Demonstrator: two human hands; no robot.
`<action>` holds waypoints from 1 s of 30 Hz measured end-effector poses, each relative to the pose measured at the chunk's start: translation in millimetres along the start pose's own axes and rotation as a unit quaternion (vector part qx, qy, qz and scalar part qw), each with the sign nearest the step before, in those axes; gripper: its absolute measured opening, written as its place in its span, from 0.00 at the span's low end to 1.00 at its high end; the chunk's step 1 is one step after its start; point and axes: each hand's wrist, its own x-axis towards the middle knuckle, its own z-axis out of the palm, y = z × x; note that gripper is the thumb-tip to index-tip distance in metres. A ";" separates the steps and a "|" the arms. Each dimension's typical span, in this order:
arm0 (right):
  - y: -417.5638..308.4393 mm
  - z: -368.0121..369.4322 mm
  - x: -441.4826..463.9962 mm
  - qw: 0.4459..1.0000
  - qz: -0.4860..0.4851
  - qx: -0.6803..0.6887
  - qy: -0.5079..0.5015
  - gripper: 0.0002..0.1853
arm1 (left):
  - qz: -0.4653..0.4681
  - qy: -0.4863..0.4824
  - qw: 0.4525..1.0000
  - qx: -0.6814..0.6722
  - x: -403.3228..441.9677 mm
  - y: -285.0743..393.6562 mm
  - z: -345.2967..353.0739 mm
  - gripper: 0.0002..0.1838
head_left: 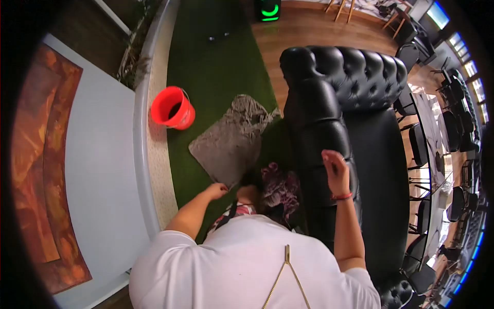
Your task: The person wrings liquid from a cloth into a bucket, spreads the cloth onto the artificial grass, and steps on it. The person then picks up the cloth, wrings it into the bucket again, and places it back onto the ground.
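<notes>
A grey-brown cloth [229, 141] hangs or lies spread over the green carpet in front of me, flat near me and bunched at its far end. My left hand [219, 190] is closed on the cloth's near corner, fingers pinched together. Raised beside the black sofa's arm, my right hand [337, 172] has its fingers loosely curved and apart, with nothing visible in it. A patterned purplish cloth [279, 188] lies crumpled by my legs, between them and the sofa.
On the left, a red bucket [186, 114] stands by the pale ledge [158, 154]. The black tufted sofa [314, 108] borders my right side. A speaker-like box with a green light [270, 11] stands far ahead. Tables and chairs [418, 144] line the far right.
</notes>
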 end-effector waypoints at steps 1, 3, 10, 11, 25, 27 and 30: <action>-2.0 7.4 12.9 1.000 -0.015 0.004 0.018 0.07 | -0.026 0.005 0.999 -0.031 -8.2 -7.2 -9.0 0.13; 1.9 23.3 39.1 0.997 -0.055 -0.045 0.038 0.08 | -0.110 0.032 0.989 -0.089 -18.2 -34.3 -15.5 0.12; 13.6 106.4 140.2 0.989 -0.016 -0.112 0.100 0.09 | -0.171 -0.088 0.974 -0.118 1.4 -161.9 -49.2 0.08; 12.4 121.6 153.9 0.989 0.028 -0.090 0.112 0.09 | -0.172 -0.078 0.974 -0.127 10.5 -169.2 -66.5 0.08; 5.4 204.4 378.2 0.961 -0.095 -0.251 0.067 0.10 | -0.182 0.198 0.886 -0.378 178.6 -192.3 -318.5 0.08; 10.4 212.2 408.5 0.960 -0.093 -0.253 0.075 0.10 | -0.215 0.131 0.914 -0.317 177.7 -173.0 -314.1 0.08; 6.5 226.9 448.3 0.960 -0.108 -0.251 0.051 0.09 | -0.248 -0.003 0.720 -0.649 173.0 -196.0 -257.9 0.05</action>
